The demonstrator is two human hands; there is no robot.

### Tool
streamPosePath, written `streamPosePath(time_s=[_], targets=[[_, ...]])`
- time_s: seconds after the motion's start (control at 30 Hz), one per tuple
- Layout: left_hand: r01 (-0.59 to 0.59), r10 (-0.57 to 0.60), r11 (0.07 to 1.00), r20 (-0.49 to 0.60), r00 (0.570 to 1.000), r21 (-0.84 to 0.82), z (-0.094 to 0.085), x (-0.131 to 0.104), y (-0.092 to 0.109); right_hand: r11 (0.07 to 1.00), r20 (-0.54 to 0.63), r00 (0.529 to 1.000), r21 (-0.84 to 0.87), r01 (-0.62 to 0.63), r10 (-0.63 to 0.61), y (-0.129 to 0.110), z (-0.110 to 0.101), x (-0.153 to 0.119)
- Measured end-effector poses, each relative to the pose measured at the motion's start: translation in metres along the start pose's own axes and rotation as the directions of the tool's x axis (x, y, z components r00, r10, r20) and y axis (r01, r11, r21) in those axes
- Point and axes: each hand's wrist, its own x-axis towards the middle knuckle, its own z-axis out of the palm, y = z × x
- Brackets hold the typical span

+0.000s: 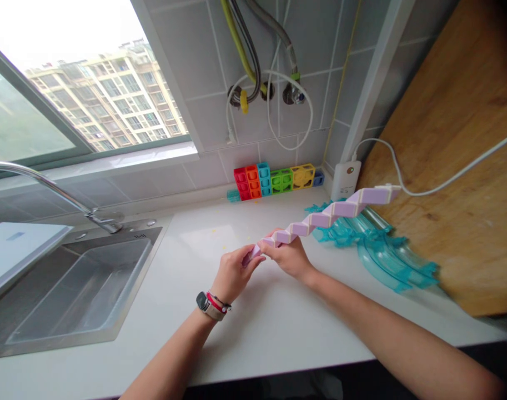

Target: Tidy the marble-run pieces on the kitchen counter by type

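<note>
A long zigzag strip of linked lilac and white wedge blocks (344, 209) slants up to the right above the white counter. My left hand (235, 271), with a watch and a red band on the wrist, pinches its lower left end. Close beside it, my right hand (292, 257) is closed round the strip a few blocks further along. Beyond my right hand, the rest of the strip sticks out freely, passing in front of teal translucent track pieces (386, 258). The palm of my right hand is partly hidden by the blocks.
Colourful plastic blocks (281, 180) stand in a row by the tiled wall. A steel sink (124, 303) with a plastic basin and a chrome faucet (57, 191) is at the left. A white device (345, 179) with a cable stands near a wooden board (448, 166) at the right.
</note>
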Motion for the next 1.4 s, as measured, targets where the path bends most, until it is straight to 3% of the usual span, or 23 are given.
streamPosePath(time_s=[0.6,1.03,1.13,1.27,1.4], targets=[[-0.024,0.023,1.0,0.058,0.998,0.009,0.001,-0.001,-0.004,0.986,0.072,0.988,0.09,-0.14,0.134,0.004,-0.004,0.005],[-0.21,0.208,0.972,0.037,0.978,0.101,0.0,-0.005,0.001,0.88,0.313,0.876,0.187,-0.437,0.369,-0.004,-0.012,0.013],[-0.159,0.158,0.981,0.016,0.987,0.112,-0.004,-0.003,-0.002,0.86,0.35,0.862,0.225,-0.459,0.368,-0.008,-0.013,0.012],[-0.09,0.089,0.996,-0.049,0.995,-0.023,-0.01,0.001,-0.005,0.841,0.434,0.845,0.288,-0.459,0.312,-0.011,-0.014,0.011],[-0.017,0.012,0.992,-0.041,0.999,-0.125,-0.011,0.002,-0.004,0.842,0.499,0.824,0.295,-0.451,0.267,-0.01,-0.012,0.009]])
